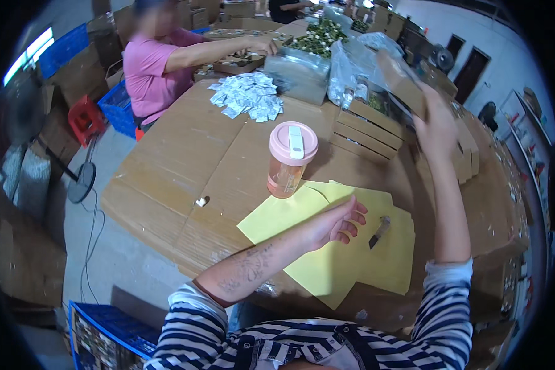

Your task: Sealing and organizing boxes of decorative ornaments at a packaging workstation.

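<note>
My right hand (436, 120) is raised at the right, gripping the edge of a shallow brown cardboard box (401, 83), which is tilted and partly blurred. Loosely curled and with nothing in it, my left hand (338, 223) hovers over yellow paper sheets (382, 265) spread on the table in front of me. A small dark blade-like tool (379, 233) lies on the sheets, just right of my left fingers. Beyond that hand, a clear cup with a pink lid (293, 148) stands upright at the edge of the paper.
Several flat cardboard boxes (367, 132) sit beyond the sheets. White sachets (248, 97) lie heaped near a clear plastic bin (298, 74); green-and-white small items (319, 38) are piled behind. A co-worker in pink (157, 68) reaches across at the far left. A fan (21, 111) stands left.
</note>
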The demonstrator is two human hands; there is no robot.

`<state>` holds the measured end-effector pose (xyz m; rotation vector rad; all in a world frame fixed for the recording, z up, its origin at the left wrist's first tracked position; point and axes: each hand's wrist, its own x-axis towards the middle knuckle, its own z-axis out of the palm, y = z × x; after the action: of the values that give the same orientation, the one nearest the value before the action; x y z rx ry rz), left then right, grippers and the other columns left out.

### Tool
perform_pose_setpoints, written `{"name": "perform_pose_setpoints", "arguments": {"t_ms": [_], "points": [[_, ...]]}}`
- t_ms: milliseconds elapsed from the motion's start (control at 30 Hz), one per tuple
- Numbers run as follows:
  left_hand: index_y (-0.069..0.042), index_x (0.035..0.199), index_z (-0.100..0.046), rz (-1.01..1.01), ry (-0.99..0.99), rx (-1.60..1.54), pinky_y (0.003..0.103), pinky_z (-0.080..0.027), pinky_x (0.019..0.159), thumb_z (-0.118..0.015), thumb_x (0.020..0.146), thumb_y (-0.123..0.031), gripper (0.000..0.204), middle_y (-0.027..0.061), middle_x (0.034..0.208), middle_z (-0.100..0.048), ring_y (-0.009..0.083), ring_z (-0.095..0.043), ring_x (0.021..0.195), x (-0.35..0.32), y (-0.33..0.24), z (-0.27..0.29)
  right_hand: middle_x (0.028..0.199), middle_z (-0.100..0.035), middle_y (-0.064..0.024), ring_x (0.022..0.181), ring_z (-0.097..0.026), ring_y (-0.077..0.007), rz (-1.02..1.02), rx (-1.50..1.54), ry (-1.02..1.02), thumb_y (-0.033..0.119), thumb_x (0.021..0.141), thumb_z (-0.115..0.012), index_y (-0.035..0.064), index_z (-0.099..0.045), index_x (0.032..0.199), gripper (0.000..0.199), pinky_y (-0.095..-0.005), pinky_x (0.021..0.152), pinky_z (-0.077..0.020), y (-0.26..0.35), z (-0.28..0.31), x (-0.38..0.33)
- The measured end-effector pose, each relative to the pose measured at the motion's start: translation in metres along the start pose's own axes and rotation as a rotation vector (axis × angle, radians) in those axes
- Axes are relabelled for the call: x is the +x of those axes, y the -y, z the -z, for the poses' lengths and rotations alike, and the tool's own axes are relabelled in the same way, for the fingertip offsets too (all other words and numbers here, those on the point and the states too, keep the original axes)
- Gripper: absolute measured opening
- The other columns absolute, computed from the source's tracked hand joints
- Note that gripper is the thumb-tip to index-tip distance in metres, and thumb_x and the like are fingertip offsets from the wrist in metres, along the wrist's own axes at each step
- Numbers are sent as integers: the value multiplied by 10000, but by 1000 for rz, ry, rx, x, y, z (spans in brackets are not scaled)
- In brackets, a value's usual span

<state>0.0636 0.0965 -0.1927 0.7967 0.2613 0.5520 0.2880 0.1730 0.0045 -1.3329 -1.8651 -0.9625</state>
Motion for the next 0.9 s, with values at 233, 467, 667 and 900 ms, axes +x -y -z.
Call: {"name": "perform_pose_setpoints", "arguments": {"t_ms": [233, 467, 667, 900], "points": [[-126, 1196, -568, -2, -104, 146, 256, -478, 714, -482, 1055, -454, 367, -2, 1049, -615, 98, -592, 817, 0, -5, -2, 1282, -642, -76, 1116, -635, -294, 134, -116, 222, 247, 786, -796, 177, -550, 1339, 609, -425, 936, -511, -6, -92, -10], [-57, 1102, -624, -93, -51, 659, 240, -471, 722, -590, 1025, -356, 310, -13, 926, -616, 76, -551, 787, -10, -1, -28, 1279, -642, -84, 1194, -598, -281, 114, -137, 236, 344, 825, -762, 178, -546, 1355, 595, -437, 999, -467, -18, -115, -5], [-42, 1074, -636, -132, -77, 690, 239, -477, 727, -596, 1023, -356, 320, -12, 893, -616, 74, -554, 789, -7, 6, -25, 1381, -592, -135, 1206, -592, -338, 152, -189, 68, 485, 880, -695, 179, -507, 1408, 638, -436, 1032, -455, -31, -116, -14], [-56, 1066, -637, -135, -119, 662, 240, -475, 719, -598, 1027, -318, 267, -11, 899, -621, 80, -549, 780, 4, 13, -10, 1217, -667, -162, 1159, -613, -291, -1197, 798, -255, 523, 919, -670, 9, -551, 1335, 672, -419, 996, -447, -106, -143, -42]]}}
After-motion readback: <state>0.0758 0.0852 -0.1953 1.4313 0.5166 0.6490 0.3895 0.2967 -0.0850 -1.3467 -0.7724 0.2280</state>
